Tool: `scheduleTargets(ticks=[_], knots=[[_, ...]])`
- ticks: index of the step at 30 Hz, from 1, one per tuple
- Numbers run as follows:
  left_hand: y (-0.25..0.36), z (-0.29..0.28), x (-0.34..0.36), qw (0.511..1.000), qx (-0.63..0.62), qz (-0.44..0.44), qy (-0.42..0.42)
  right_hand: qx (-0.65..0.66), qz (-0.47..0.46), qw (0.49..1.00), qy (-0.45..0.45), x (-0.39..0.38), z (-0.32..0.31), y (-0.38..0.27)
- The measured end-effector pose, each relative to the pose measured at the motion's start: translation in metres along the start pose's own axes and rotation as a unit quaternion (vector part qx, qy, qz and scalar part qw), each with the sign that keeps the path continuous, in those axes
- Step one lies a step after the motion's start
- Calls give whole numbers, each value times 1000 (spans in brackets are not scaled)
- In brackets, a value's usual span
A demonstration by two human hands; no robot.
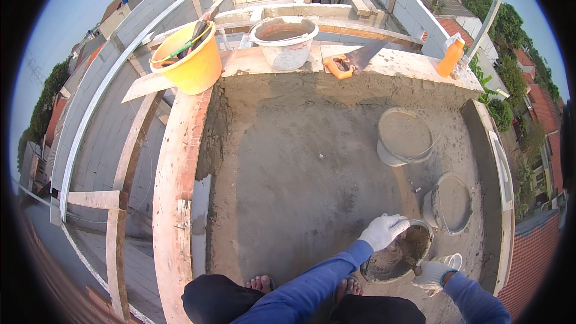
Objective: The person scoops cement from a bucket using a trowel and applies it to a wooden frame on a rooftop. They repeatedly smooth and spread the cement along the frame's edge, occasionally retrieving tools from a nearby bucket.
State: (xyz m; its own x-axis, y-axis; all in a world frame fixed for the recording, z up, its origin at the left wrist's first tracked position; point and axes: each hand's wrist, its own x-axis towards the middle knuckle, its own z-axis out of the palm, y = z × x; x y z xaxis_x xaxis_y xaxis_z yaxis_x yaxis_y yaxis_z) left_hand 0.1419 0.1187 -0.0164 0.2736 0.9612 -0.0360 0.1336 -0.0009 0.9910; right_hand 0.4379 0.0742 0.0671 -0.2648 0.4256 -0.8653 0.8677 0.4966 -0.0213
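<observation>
My white-gloved left hand (384, 232) grips the near-left upper rim of a round bucket (379, 267) with wet grey mortar inside, near my bare toes in sandals. At the bucket's right side, my gloved right hand (429, 277) is closed on what looks like a tool handle, mostly hidden by the fingers. A small white container (454, 260) is just beside that hand. Two more buckets of smooth grey mix, one farther back (405, 133) and one to the right (453, 201), stand on the grey floor (288, 174).
On the plank ledge (396, 65) are a yellow bucket of tools (189, 72), a white bucket (282, 51), a handsaw (341, 66) and an orange bottle (450, 57). Timber framing (133, 156) lies left over a drop; rooftops lie beyond the right edge.
</observation>
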Motion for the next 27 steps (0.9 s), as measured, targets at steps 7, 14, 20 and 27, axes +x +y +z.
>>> scheduleTargets(ticks=[7, 14, 20, 27], knots=[[-28, -42, -23, 973, -196, -73, 100, 357, 83, 923, -116, -33, -69, -88], [-6, -12, -21, 974, -184, -93, 96, 331, 81, 940, -2, -54, -25, -93], [-9, -9, -20, 979, -132, -97, 119, 122, 149, 965, 178, -88, -56, -39], [19, 40, -34, 998, 38, 42, 27, 297, 211, 930, -45, -31, -36, -15]])
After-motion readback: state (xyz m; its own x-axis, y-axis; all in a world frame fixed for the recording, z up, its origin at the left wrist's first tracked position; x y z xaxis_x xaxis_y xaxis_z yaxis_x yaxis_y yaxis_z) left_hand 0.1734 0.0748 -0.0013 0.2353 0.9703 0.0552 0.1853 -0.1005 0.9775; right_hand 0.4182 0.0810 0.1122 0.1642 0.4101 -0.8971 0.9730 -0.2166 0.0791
